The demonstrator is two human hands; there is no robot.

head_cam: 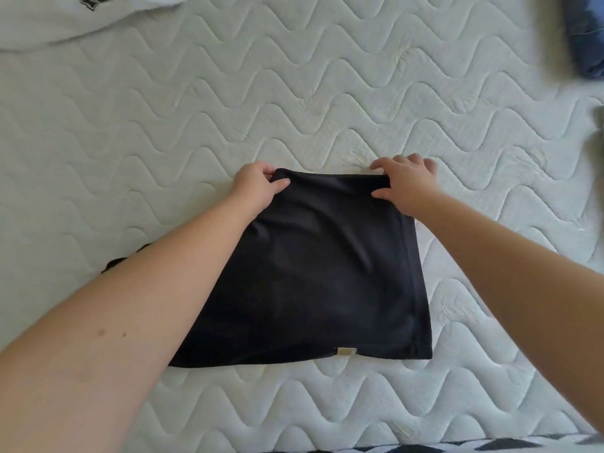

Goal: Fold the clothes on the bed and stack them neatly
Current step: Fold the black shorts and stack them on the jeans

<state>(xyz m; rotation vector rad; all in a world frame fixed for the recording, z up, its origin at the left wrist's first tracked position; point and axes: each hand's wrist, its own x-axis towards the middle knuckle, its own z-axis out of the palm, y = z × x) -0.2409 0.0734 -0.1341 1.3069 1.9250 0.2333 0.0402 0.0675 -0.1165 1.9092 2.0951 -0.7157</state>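
My left hand (253, 184) pinches the far left corner of the black garment (313, 273), thumb on top. My right hand (407, 181) curls its fingers over the far right corner. The garment lies folded at the bed's (163, 125) middle. It looks light, soft and slippery, so I judge corners the best hold. My left forearm hides its left edge. At 11 o'clock a white garment (65, 18) is cut off; at 2 o'clock something blue (585, 37) is blurred.
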